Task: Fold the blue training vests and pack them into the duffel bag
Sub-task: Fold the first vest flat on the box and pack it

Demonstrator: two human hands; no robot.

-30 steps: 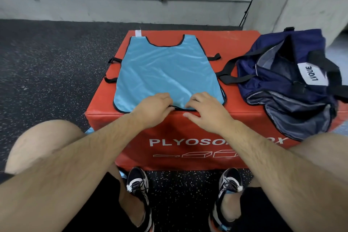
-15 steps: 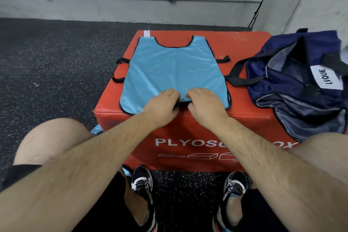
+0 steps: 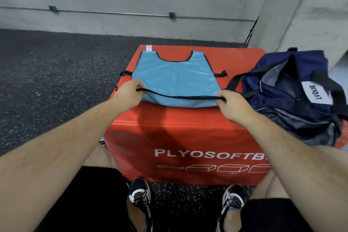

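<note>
Both hands, left hand (image 3: 130,93) and right hand (image 3: 232,104), now spread apart, pinching the vest (image 3: 175,79) hem lifted; first fold begun, bag (image 3: 293,100) packing remains.

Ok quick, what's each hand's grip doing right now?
Left grip: pinches the bottom hem of the blue training vest at its left corner.
Right grip: pinches the same hem at its right corner.

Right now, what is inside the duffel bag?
Through the open top of the duffel bag only grey lining shows, no vest. Its bottom is hidden by the slumped navy sides. The blue vest lies outside, on the red box.
</note>
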